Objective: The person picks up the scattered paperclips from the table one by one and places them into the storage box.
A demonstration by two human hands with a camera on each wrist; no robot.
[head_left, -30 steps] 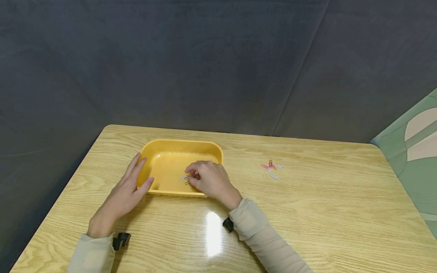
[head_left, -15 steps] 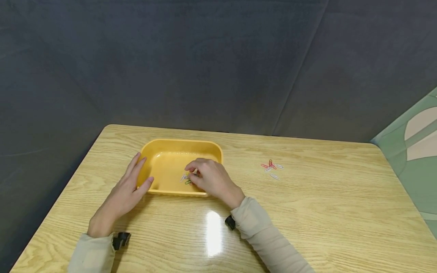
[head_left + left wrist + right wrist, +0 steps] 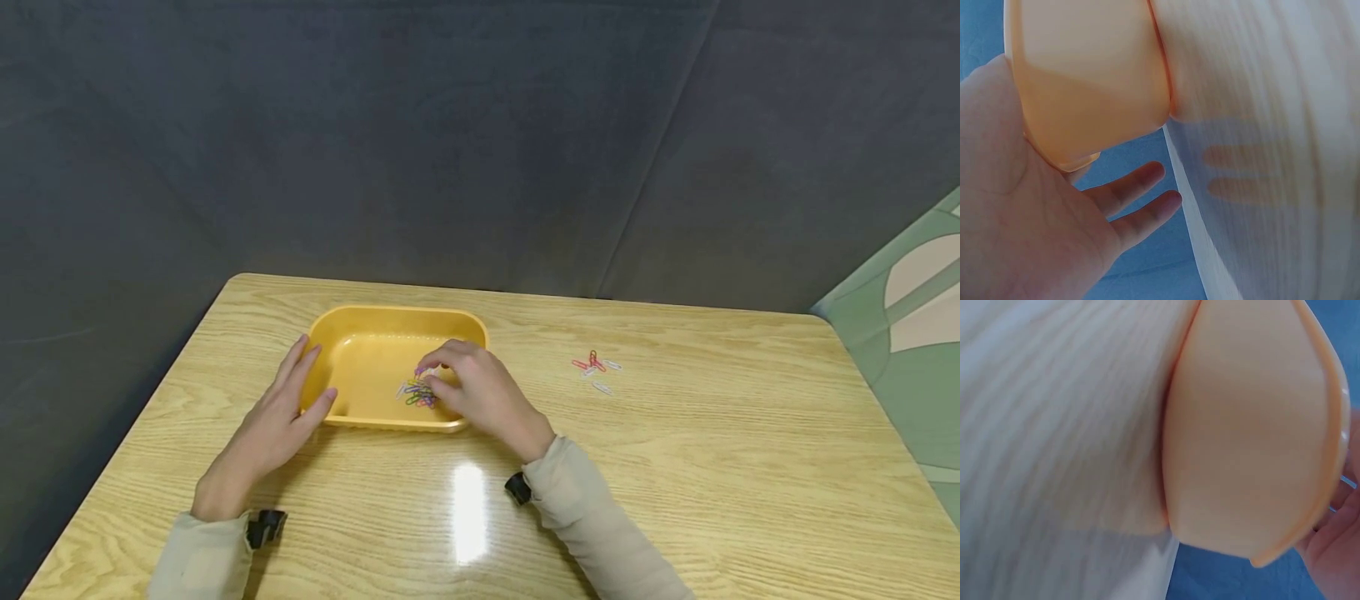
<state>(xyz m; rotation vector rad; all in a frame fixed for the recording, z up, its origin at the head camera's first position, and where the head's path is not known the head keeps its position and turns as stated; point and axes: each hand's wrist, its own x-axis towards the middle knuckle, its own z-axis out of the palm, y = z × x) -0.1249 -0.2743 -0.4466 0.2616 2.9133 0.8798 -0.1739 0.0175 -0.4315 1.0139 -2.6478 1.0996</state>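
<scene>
My left hand (image 3: 273,421) rests at the left end of a yellow plastic tray (image 3: 397,425), its fingers straight along the rim and the thumb over the front corner. The left wrist view shows the palm against the tray wall (image 3: 1091,94), with two fingers extended past it. My right hand (image 3: 480,392) is bent over the tray's right part, pinching a few paper clips (image 3: 422,372) at the fingertips. Below them, a small pile of coloured paper clips (image 3: 420,396) lies on the tray floor. Part of the right hand (image 3: 1335,550) shows behind the tray in the right wrist view.
On the wood-grain table (image 3: 712,433), right of the tray, lie several red and white paper clips (image 3: 592,365). A dark curtain (image 3: 450,150) hangs behind the table's back edge. A green patterned surface (image 3: 915,333) stands at the right.
More paper clips show in the pile on the tray floor. My right hand has drawn slightly right, and its fingers have parted somewhat. The left hand has stayed in place.
</scene>
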